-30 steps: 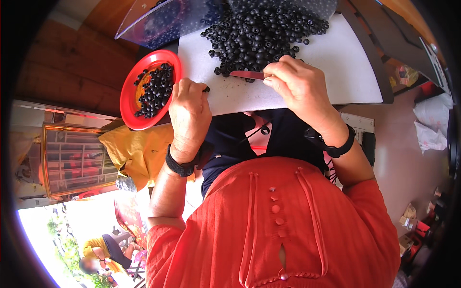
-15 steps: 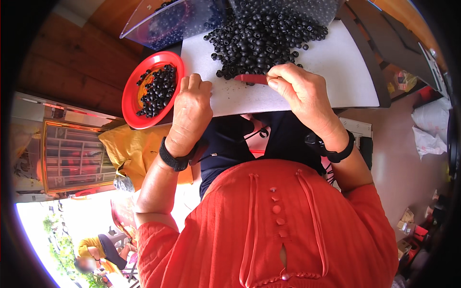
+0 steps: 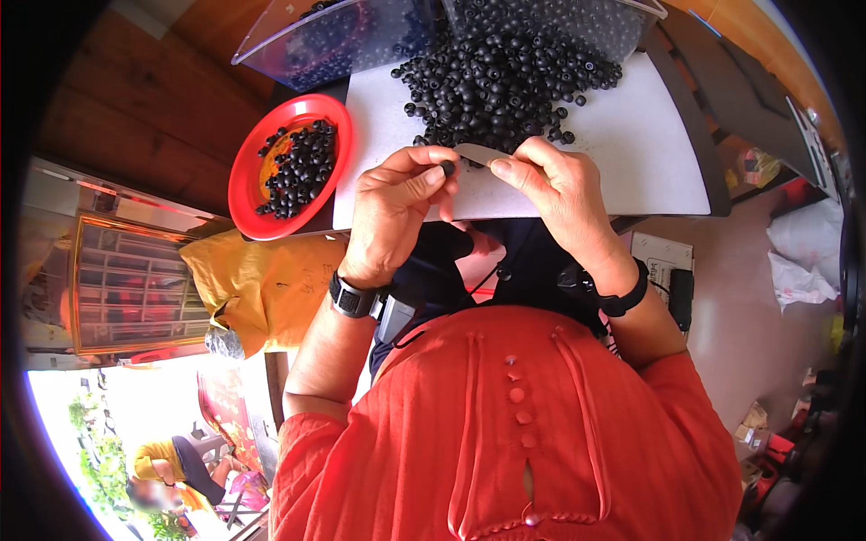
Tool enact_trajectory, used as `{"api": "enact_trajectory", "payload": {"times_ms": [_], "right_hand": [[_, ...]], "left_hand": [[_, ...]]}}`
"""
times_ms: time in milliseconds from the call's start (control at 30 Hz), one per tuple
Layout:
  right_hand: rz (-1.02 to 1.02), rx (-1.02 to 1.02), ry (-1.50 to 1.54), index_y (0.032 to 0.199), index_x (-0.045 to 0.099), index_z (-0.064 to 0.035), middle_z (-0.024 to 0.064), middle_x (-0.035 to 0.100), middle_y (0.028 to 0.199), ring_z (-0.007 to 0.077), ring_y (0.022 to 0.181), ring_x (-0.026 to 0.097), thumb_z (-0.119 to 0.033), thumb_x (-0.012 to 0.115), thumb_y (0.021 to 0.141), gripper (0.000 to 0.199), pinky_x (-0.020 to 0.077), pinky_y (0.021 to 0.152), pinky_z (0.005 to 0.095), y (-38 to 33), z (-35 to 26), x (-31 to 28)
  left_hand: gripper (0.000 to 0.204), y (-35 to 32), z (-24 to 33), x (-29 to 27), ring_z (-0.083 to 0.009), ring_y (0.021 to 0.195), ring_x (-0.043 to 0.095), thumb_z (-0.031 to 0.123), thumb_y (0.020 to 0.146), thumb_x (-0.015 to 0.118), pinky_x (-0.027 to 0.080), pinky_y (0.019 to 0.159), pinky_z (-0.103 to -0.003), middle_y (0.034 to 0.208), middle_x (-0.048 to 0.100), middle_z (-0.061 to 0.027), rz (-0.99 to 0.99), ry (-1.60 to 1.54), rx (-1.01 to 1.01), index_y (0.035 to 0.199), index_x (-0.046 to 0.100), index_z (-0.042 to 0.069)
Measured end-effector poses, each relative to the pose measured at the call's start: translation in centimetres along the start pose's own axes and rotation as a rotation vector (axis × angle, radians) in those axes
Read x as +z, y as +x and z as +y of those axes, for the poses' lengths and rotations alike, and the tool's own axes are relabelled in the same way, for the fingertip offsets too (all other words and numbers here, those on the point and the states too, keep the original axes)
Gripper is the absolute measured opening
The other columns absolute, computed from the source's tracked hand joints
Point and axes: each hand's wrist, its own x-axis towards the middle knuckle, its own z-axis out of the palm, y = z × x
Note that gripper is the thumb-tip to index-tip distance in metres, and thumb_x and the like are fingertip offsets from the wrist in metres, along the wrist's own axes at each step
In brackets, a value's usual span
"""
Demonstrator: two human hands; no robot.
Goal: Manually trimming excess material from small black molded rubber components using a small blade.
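My left hand [image 3: 397, 203] is closed, pinching a small black bead-like piece [image 3: 448, 168] between thumb and fingertips. In my right hand [image 3: 561, 194] is a small knife [image 3: 480, 154], its thin grey blade pointing left, close to that piece; whether they touch I cannot tell. The knife's handle is hidden in my fingers. Just beyond both hands lies a heap of round black pieces [image 3: 487, 86], many with a hole, on a white board [image 3: 658, 153]. Left of my left hand, a red plate [image 3: 242, 185] with an orange middle holds many similar black pieces.
Two clear plastic bins [image 3: 298, 54] with black pieces stand behind the heap. A yellow bag [image 3: 262, 288] hangs at the left, below the table edge. White plastic bags [image 3: 803, 243] are at the far right. Another person [image 3: 176, 464] sits outside at the lower left.
My left hand has moved right from beside the plate and now shows a black piece in its fingers. The knife has turned; its blade, reddish before, looks grey now.
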Motion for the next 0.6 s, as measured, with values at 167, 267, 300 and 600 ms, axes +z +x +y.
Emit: {"api": "enact_trajectory", "payload": {"times_ms": [167,267,300,600], "right_hand": [[-0.02,0.006,-0.031,0.076,0.064,-0.006,0.012,0.06,0.057,0.0305,0.053,0.062,-0.04,0.069,0.097,0.041,0.0461,0.053,0.0415,-0.04,-0.16,-0.09],[-0.02,-0.044,-0.144,0.074,0.061,-0.0065,0.0116,0.058,0.056,0.0311,0.052,0.06,-0.04,0.068,0.098,0.042,0.0451,0.052,0.043,0.07,-0.03,0.13],[-0.011,-0.072,-0.154,0.073,0.06,-0.0068,0.0117,0.057,0.055,0.0314,0.051,0.06,-0.04,0.068,0.098,0.042,0.0446,0.051,0.0434,0.11,0.04,0.21],[-0.019,-0.111,-0.205,0.071,0.057,-0.0073,0.0118,0.055,0.054,0.0319,0.05,0.058,-0.039,0.068,0.098,0.043,0.0431,0.05,0.0437,0.24,0.19,0.21]], "left_hand": [[0.024,0.25,-0.78,-0.42,-0.0175,0.085,0.065,0.001,0.102,0.06,0.057,0.071,-0.031,0.103,0.07,-0.0133,-0.07,-0.13,0.021,0.123,0.067,-0.007],[0.026,0.16,-0.68,-0.05,-0.0175,0.085,0.064,0.0,0.102,0.06,0.057,0.074,-0.032,0.103,0.068,-0.0116,-0.064,-0.12,-0.005,0.126,0.067,-0.007],[0.026,0.15,-0.78,0.04,-0.0175,0.085,0.064,0.0,0.102,0.06,0.057,0.074,-0.032,0.103,0.068,-0.0116,-0.063,-0.122,-0.007,0.126,0.067,-0.007],[0.029,0.15,-0.94,0.3,-0.0169,0.083,0.063,-0.006,0.101,0.057,0.056,0.075,-0.029,0.104,0.061,-0.0071,-0.083,0.016,0.115,0.127,0.069,-0.006]]}}
